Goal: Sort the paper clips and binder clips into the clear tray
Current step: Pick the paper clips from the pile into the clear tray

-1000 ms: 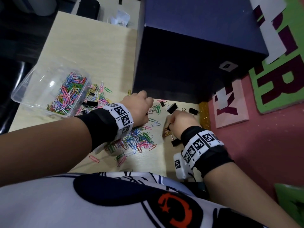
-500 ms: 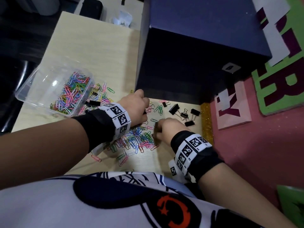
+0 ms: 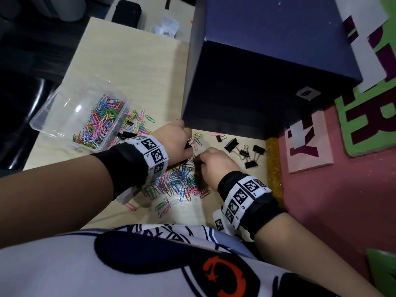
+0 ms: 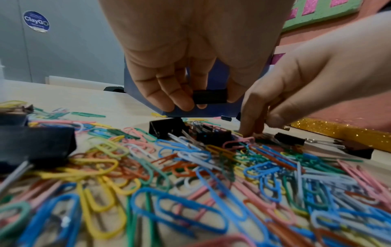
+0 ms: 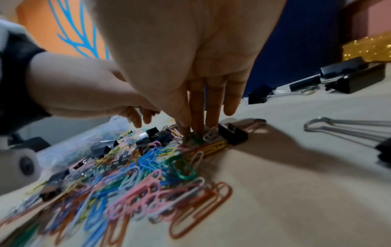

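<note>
Loose coloured paper clips lie heaped on the wooden table in front of me. More paper clips sit inside the clear tray at the left. My left hand hovers over the far end of the heap and pinches a black binder clip between thumb and fingers. My right hand points down, its straight fingertips and thumb touching the heap. I see nothing lifted in it. Several black binder clips lie to its right.
A big dark blue box stands just behind the hands. A gold glitter strip and pink board border the table on the right. More clips are scattered beside the tray. A black binder clip lies by my right fingertips.
My right hand has moved left, from the black binder clips onto the paper clip heap. My left hand has stayed over the heap's far end.
</note>
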`<act>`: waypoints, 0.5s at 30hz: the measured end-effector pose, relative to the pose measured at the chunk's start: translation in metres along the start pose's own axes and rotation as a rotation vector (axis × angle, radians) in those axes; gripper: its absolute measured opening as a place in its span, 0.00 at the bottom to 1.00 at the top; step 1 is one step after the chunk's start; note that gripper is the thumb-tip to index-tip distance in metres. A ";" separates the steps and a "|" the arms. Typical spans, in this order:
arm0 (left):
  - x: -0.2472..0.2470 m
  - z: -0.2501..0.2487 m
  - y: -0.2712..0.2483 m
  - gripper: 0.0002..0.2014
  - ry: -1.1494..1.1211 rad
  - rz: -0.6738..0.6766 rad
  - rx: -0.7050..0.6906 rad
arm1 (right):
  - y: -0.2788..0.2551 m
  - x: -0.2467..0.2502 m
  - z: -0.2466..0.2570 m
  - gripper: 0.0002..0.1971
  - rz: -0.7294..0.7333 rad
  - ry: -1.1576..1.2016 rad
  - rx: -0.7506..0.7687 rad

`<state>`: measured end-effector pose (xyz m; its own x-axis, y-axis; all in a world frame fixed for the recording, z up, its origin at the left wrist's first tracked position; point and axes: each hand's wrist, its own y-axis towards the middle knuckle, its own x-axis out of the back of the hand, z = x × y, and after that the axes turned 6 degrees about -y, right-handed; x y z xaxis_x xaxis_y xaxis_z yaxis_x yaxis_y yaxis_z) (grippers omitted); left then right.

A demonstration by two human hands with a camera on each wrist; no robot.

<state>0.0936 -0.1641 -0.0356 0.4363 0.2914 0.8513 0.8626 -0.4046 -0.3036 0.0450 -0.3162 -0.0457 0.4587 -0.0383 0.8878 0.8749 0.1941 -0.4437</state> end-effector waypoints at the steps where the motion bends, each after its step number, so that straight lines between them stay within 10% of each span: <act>1: 0.000 0.000 -0.001 0.18 0.004 0.005 -0.002 | 0.001 0.002 -0.001 0.19 -0.040 0.008 -0.037; 9: -0.003 0.001 -0.002 0.17 -0.002 0.006 -0.019 | -0.002 0.037 -0.033 0.33 0.098 -0.146 -0.430; 15: -0.002 0.002 -0.002 0.19 -0.004 -0.012 -0.023 | -0.005 0.034 -0.032 0.36 0.059 -0.137 -0.376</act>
<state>0.0916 -0.1623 -0.0376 0.4268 0.2996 0.8533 0.8619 -0.4206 -0.2834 0.0609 -0.3495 -0.0169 0.5073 0.0979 0.8562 0.8550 -0.1810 -0.4860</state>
